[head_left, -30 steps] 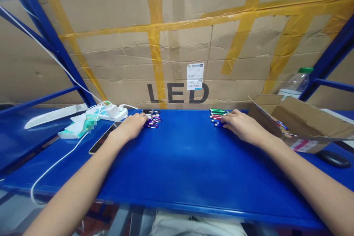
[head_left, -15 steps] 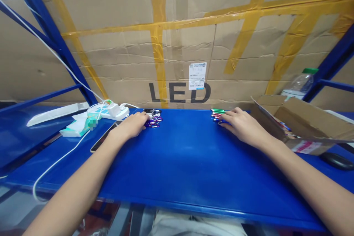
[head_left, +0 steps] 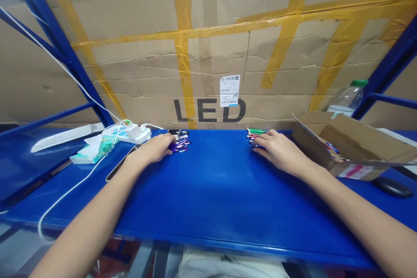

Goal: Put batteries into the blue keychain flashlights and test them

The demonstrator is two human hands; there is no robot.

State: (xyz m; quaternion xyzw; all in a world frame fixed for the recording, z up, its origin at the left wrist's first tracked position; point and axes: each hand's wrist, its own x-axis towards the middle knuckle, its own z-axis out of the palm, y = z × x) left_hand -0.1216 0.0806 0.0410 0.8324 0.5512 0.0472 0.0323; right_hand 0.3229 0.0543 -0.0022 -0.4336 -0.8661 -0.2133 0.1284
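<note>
Several pens lie in two groups near the back edge of the blue table [head_left: 208, 191]. In the left group, black and silver pens [head_left: 178, 132] lie behind purple pens [head_left: 182, 146]. My left hand [head_left: 159, 147] is closed at the left ends of the purple pens, its fingers curled and partly hidden. Green pens [head_left: 256, 130] lead the right group, with red pens [head_left: 251, 136] and blue pens in front of them. My right hand [head_left: 275, 150] bends over the right ends of this group, fingers around the blue pens, which it mostly covers.
An open cardboard box [head_left: 355, 139] with some pens inside stands at the right, beside a black mouse [head_left: 392, 186] and a bottle [head_left: 348, 97]. A phone [head_left: 120, 166], power strip [head_left: 130, 132], tissue pack [head_left: 93, 150] and white cable lie left. Taped cardboard [head_left: 146, 74] walls the back.
The view has shifted slightly. A front purple pen on the left now lies at a changed angle. My right hand has drawn the blue pens closer against the red ones.
</note>
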